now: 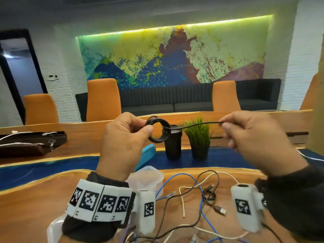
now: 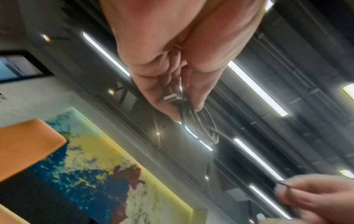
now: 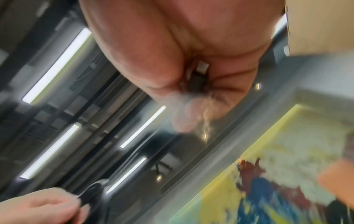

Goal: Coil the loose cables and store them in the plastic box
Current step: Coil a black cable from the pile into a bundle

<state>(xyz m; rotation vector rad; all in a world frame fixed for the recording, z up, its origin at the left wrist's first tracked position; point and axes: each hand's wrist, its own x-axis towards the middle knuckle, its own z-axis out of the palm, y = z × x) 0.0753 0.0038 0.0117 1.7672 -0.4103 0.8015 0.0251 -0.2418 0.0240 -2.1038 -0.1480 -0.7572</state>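
My left hand (image 1: 140, 127) pinches a small coil of black cable (image 1: 158, 130) held up at chest height over the table. The coil's loose tail (image 1: 198, 125) runs right to my right hand (image 1: 223, 124), which pinches it between thumb and fingers. In the left wrist view the black cable coil (image 2: 199, 119) hangs from my left hand (image 2: 184, 104), with a metal USB plug (image 2: 171, 97) against the fingers. The right wrist view shows a black plug (image 3: 197, 81) tucked in my right hand (image 3: 191, 106). A clear plastic box (image 1: 146, 179) stands open on the table below my left wrist.
Loose blue (image 1: 203, 213), brown (image 1: 191, 190) and white (image 1: 182, 202) cables and a black USB lead (image 1: 213, 199) lie tangled on the wooden table (image 1: 35, 207). A black cup (image 1: 172, 146), a potted plant (image 1: 199, 137) and a turquoise box (image 1: 146, 155) stand behind. Dark cases (image 1: 29, 142) lie far left.
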